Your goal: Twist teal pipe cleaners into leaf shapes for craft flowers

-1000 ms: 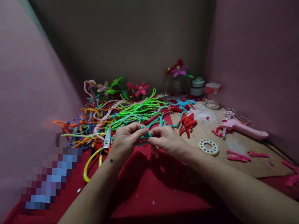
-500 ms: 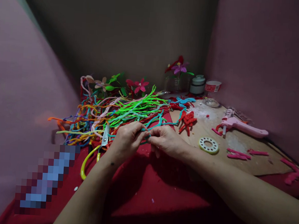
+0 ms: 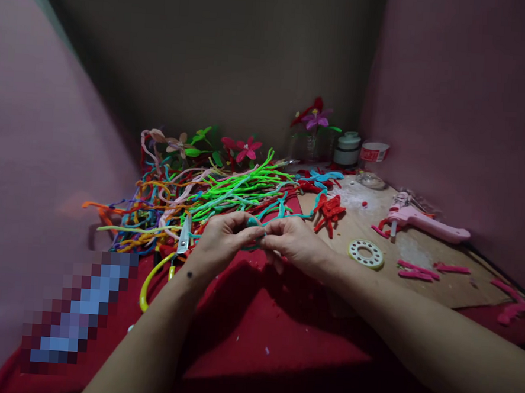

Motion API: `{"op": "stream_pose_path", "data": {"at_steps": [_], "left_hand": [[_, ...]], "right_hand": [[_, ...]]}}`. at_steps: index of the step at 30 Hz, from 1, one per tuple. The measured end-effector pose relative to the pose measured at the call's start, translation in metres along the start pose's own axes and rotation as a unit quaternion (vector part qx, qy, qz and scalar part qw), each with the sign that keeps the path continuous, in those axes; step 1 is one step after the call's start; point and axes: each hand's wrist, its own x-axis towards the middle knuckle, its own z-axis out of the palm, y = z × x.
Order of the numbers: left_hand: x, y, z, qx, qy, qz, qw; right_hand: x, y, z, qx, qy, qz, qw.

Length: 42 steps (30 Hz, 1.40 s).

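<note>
My left hand [image 3: 224,238] pinches a teal pipe cleaner [image 3: 252,222], which shows between the thumb and forefinger. Touching it at the fingertips, my right hand [image 3: 292,241] is closed on the same pipe cleaner. Most of the held part is hidden by the fingers. Behind the hands spreads a tangled heap of bright green pipe cleaners [image 3: 236,186] with orange, pink and blue ones. Scissors [image 3: 183,239] with yellow handles lie left of my left hand, partly covered by the wrist.
On the cardboard [image 3: 461,294] at right are a pink glue gun [image 3: 434,223], a white ring-shaped disc [image 3: 366,254], red fuzzy pieces [image 3: 330,209] and pink strips [image 3: 418,271]. A jar [image 3: 347,148] and fuzzy flowers [image 3: 247,149] stand behind. Red cloth [image 3: 254,338] covers the table.
The fingers of my left hand have shifted slightly around the teal pipe cleaner, and its wrist has moved a little left and up. Both hands remain together.
</note>
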Motion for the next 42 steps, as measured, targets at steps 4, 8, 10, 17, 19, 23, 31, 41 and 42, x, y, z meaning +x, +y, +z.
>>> {"op": "stream_pose_path", "data": {"at_steps": [4,8,10,17,19,23,31,41,42], "left_hand": [[0.001,0.000,-0.007,-0.121,-0.071,-0.032,0.990],[0.003,-0.003,-0.009,-0.181,-0.038,-0.038,0.982],[0.004,-0.003,-0.008,-0.179,-0.020,-0.033,0.983],[-0.001,0.004,-0.002,-0.038,0.051,0.047,0.997],[-0.002,0.006,-0.002,0.018,0.050,0.079,0.995],[-0.003,0.005,-0.002,0.080,0.039,0.091,0.992],[-0.003,0.001,0.006,0.007,0.057,0.049,0.997],[0.001,0.000,-0.003,-0.116,-0.027,-0.014,0.993],[0.002,-0.001,-0.004,-0.108,-0.036,-0.021,0.993]], "right_hand": [[-0.001,-0.004,-0.001,0.027,0.003,-0.010,1.000],[-0.002,-0.007,-0.002,0.036,-0.016,0.002,0.999],[-0.003,-0.009,-0.002,0.041,-0.026,0.008,0.999],[-0.002,-0.008,-0.002,0.013,-0.039,0.010,0.999],[-0.001,-0.006,-0.003,0.001,-0.041,0.013,0.999],[-0.001,-0.006,-0.003,-0.053,-0.027,0.025,0.998],[-0.003,-0.009,-0.001,-0.095,0.001,0.018,0.995],[0.000,-0.003,-0.003,-0.002,0.006,0.000,1.000],[0.000,-0.002,-0.003,0.004,0.004,0.001,1.000]]}}
